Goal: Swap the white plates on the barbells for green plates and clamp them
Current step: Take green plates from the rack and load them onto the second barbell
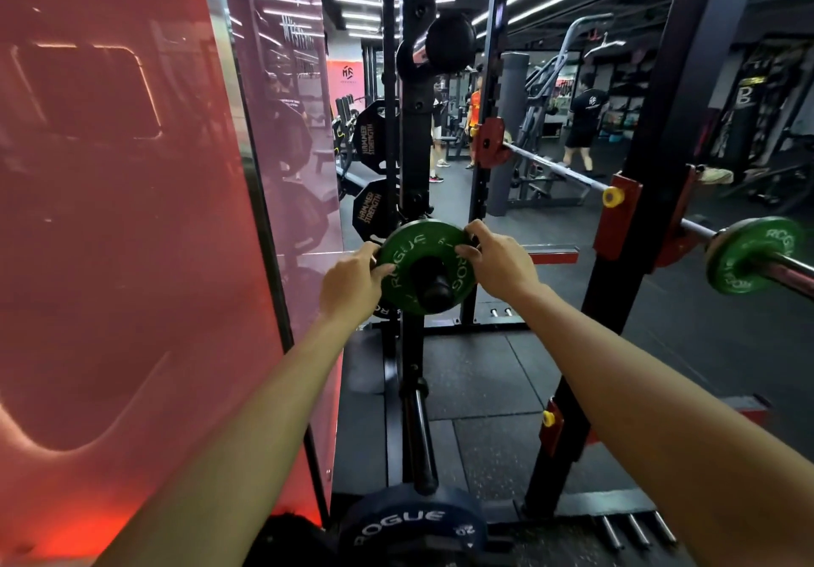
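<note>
A green plate (412, 249) marked ROGUE sits on a black storage peg (434, 286) of the rack's rear upright. My left hand (352, 280) grips its left rim, and my right hand (495, 258) grips its right rim, fingers curled over the edge. At the right, the barbell (788, 267) rests in the rack's red hook and carries a second green plate (753, 256) on its sleeve. No clamp shows on that sleeve. No white plate is in view.
Black Hammer Strength plates (369, 139) hang on the upright behind. A dark blue ROGUE plate (414, 527) sits low in front of me. A red glass wall (132, 214) stands close on the left. The rack's black post (616, 302) stands right. People stand in the far gym.
</note>
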